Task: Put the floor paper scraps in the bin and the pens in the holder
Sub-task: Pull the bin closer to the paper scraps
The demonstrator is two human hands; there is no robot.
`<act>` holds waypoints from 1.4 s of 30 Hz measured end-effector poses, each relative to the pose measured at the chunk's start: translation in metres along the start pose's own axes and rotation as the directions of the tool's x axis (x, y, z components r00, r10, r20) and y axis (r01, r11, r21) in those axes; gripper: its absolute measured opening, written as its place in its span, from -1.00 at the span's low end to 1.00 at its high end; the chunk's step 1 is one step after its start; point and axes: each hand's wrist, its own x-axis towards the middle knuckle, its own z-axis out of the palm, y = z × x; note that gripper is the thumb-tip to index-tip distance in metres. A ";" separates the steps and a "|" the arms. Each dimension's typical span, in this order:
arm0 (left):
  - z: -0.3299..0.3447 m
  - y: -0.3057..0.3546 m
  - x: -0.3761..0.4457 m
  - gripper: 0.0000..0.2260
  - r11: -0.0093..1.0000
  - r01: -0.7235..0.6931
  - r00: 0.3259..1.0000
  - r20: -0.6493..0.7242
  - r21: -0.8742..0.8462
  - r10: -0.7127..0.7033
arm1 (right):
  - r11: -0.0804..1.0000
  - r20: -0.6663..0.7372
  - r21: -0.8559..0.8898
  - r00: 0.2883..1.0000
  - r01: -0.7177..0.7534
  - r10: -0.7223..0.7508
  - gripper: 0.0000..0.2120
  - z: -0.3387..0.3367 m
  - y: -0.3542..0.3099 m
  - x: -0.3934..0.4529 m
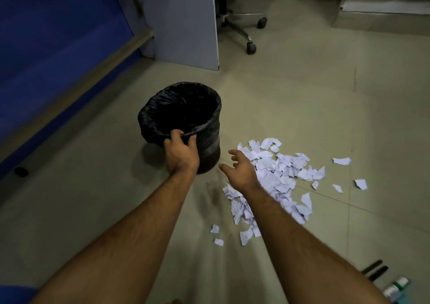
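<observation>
Bin sits tilted on the floor; my left hand grips its near rim. Just right, my right hand hovers, fingers loose, over the scraps. Pens lie far right.

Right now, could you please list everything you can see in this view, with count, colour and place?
bin: one, black liner, on the floor left of the scraps
paper scraps: one pile plus loose strays, white, floor right of the bin
pens: two, dark, floor at lower right
markers: two or so, grey and green, lower right corner, partly cut off
office chair base: one, black wheels, top centre
desk panel: one, grey, behind the bin
left hand: grips the bin's rim
right hand: open, over the scraps
</observation>
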 end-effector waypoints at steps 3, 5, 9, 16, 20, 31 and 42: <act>-0.009 -0.003 0.014 -0.66 0.999 -0.034 0.999 -0.002 0.028 0.034 | 1.000 -0.006 0.008 1.000 -0.001 0.002 -0.48 0.007 0.002 -0.003; -0.014 -0.005 0.024 -0.65 0.997 -0.052 0.999 0.001 0.053 0.052 | 1.000 -0.004 0.010 1.000 -0.010 0.010 -0.50 0.012 0.002 -0.004; -0.020 -0.015 0.043 -0.66 0.993 -0.060 0.998 -0.004 0.105 0.061 | 1.000 0.005 0.021 1.000 -0.011 0.011 -0.51 0.025 0.001 -0.003; -0.022 -0.039 0.048 -0.65 0.997 0.003 1.000 -0.021 0.074 -0.001 | 0.999 -0.010 0.028 1.000 -0.023 0.023 -0.53 0.049 -0.002 0.001; -0.020 -0.044 0.036 -0.65 1.000 -0.007 0.999 -0.048 0.024 0.008 | 1.000 -0.032 0.025 0.999 -0.009 0.010 -0.58 0.049 -0.009 0.001; -0.016 -0.033 0.009 -0.61 0.985 -0.047 0.992 -0.125 -0.169 0.026 | 0.994 -0.070 0.107 0.997 0.030 -0.023 -0.71 0.042 -0.029 0.001; 0.057 -0.047 -0.039 -0.85 0.981 -0.157 0.871 0.485 0.112 0.084 | 0.997 -0.201 0.007 0.977 -0.076 0.075 -0.76 -0.006 0.015 -0.010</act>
